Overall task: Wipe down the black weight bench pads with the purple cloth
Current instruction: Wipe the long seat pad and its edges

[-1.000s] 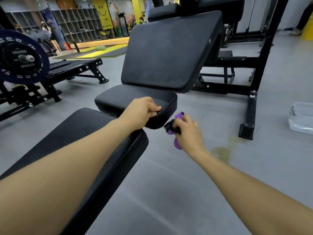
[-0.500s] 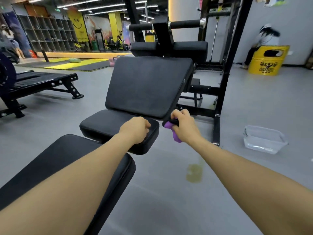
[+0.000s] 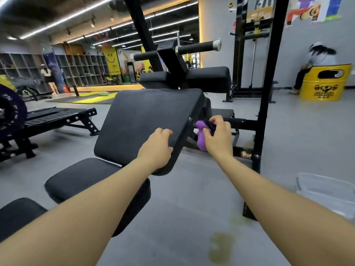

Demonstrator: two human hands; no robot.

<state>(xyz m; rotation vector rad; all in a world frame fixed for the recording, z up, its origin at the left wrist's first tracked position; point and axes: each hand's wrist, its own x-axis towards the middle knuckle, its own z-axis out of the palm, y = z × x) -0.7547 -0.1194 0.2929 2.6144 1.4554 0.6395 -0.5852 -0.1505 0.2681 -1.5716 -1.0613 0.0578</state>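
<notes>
— Where is the cloth sitting?

— Your right hand [image 3: 217, 135] is gripping the purple cloth [image 3: 201, 138], bunched just beside the right edge of the tilted back pad [image 3: 142, 123].

— And your other hand?

— Your left hand [image 3: 157, 148] is curling its fingers over that pad's lower right edge, above the seat pad [image 3: 80, 179].

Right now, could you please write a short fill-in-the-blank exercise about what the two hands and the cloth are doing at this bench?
1. The left hand grips the lower right edge of the tilted black ____.
2. The right hand holds a cloth whose colour is ____.
3. The cloth is at the ____ side of the back pad.
4. The clear tub stands on the ____.

Missing words: back pad; purple; right; floor
</notes>
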